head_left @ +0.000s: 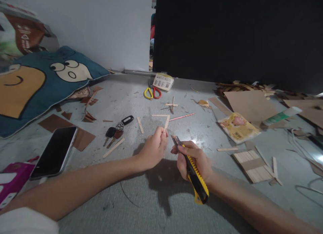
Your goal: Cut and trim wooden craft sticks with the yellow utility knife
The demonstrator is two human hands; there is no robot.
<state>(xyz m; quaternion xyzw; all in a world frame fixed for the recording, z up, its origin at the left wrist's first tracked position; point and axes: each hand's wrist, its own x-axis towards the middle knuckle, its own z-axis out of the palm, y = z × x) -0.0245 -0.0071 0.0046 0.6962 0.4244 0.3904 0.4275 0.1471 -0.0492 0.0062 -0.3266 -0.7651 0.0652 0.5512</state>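
Note:
My left hand (154,148) is closed around the lower end of a wooden craft stick (167,123). A second craft stick (159,115) meets its top at an angle and points left. In my right hand (195,160) is a yellow and black utility knife (193,171), its blade end tipped up toward the left hand but apart from the stick. Just behind lies a red-and-white striped straw (182,117). Farther back, small sticks form a cross (172,105). Loose craft sticks (140,125) lie left of my hands.
Keys (116,131), a phone (55,151) and brown card scraps lie left, before a blue cushion (63,72). Scissors (152,92) rest at the back by a white packet (163,81). Right: a yellow packet (238,127), a glue stick (282,115), a craft stick bundle (252,165).

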